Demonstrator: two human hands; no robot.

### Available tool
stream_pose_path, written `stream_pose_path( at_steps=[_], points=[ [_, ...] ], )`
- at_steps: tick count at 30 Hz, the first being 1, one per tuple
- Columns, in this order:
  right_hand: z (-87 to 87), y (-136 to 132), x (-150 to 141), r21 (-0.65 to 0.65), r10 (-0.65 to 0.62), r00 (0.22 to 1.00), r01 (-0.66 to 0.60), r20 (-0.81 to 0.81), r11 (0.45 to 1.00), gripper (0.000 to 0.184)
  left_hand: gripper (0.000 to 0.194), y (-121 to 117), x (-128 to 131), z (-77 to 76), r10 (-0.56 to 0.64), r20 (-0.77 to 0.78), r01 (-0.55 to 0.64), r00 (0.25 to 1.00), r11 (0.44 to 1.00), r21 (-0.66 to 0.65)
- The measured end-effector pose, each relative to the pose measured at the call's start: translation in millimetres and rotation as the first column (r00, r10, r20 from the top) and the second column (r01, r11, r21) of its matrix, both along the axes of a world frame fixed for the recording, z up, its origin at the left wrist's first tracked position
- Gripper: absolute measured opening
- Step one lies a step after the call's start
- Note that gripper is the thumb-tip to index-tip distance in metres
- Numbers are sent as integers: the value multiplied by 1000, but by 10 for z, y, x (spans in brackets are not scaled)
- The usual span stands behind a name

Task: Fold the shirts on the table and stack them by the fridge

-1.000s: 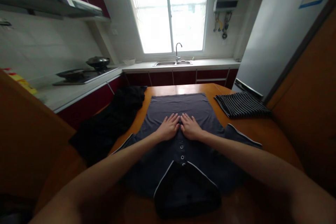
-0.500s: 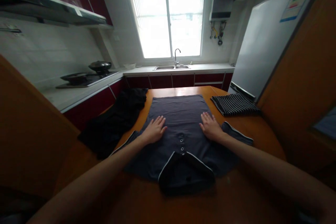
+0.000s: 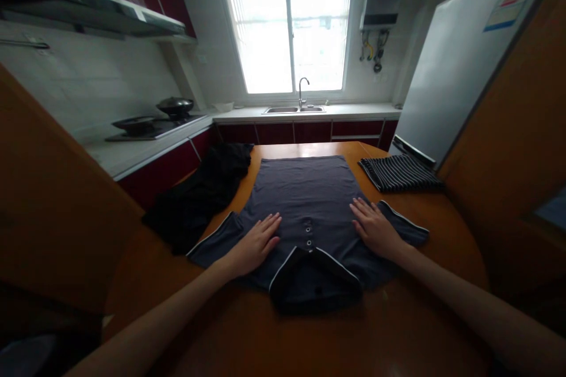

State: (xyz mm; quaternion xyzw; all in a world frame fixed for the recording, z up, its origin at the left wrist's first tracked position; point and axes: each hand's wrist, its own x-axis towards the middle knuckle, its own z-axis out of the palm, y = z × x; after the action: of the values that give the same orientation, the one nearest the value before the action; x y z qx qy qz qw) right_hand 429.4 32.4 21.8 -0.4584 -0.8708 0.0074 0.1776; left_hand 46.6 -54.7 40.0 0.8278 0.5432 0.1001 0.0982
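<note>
Shirt (image 3: 305, 188) lay flat on the brown counter (image 3: 448, 230), collar (image 3: 316, 291) near; left hand (image 3: 254, 245) and right hand (image 3: 375, 230) rested there, fingers (image 3: 270, 224) straight, slightly spread. A bright window (image 3: 265, 41) stood far, beyond the sink (image 3: 283, 110).

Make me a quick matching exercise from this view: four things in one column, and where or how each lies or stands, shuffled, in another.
Things:
1. Grey-blue shirt
2. Striped cloth
3. Black garment
4. Faucet

Places and states:
A. At the sink
B. Crumpled, left side
C. Folded, right side of the table
D. Spread under the left hand and right hand

Pairs: 1-D, 2-C, 3-B, 4-A
</note>
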Motion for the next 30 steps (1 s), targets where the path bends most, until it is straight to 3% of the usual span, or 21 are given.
stream_pose_path(
  at_steps=[2, 5, 7, 9, 13, 17, 20, 25, 30],
  points=[
    [92, -244, 1, -38, 174, 984, -176, -46, 984, 51, 58, -238, 48, 134, -149, 51, 151, 987, 988, -32],
    [207, -643, 43, -181, 442, 894, -448, -73, 876, 59, 78, -624, 142, 286, -345, 57, 349, 937, 932, -95],
    [227, -847, 77, -253, 550, 831, -551, -79, 795, 73, 92, -809, 188, 302, -405, 29, 406, 914, 909, -90],
    [191, -963, 87, -272, 593, 801, -591, -84, 759, 85, 90, -897, 215, 250, -414, -13, 413, 910, 910, -22],
    [51, -989, 34, -180, 594, 800, -599, -86, 780, 71, 66, -883, 242, 105, -439, -96, 450, 893, 879, 161],
    [22, -1003, -6, -64, 616, 788, -615, -5, 786, 60, 58, -905, 245, 100, -477, -110, 488, 872, 827, 281],
    [84, -1118, 11, -48, 620, 784, -618, 33, 784, 57, 53, -1018, 254, 160, -496, -113, 506, 861, 811, 294],
    [201, -1224, 78, -167, 639, 769, -633, -24, 756, 63, 36, -1175, 276, 263, -557, -45, 551, 829, 801, 236],
    [208, -995, 33, -74, 412, 874, -443, -260, 894, 44, 31, -1171, 332, 280, -488, 102, 423, 867, 827, 369]
  ],
)
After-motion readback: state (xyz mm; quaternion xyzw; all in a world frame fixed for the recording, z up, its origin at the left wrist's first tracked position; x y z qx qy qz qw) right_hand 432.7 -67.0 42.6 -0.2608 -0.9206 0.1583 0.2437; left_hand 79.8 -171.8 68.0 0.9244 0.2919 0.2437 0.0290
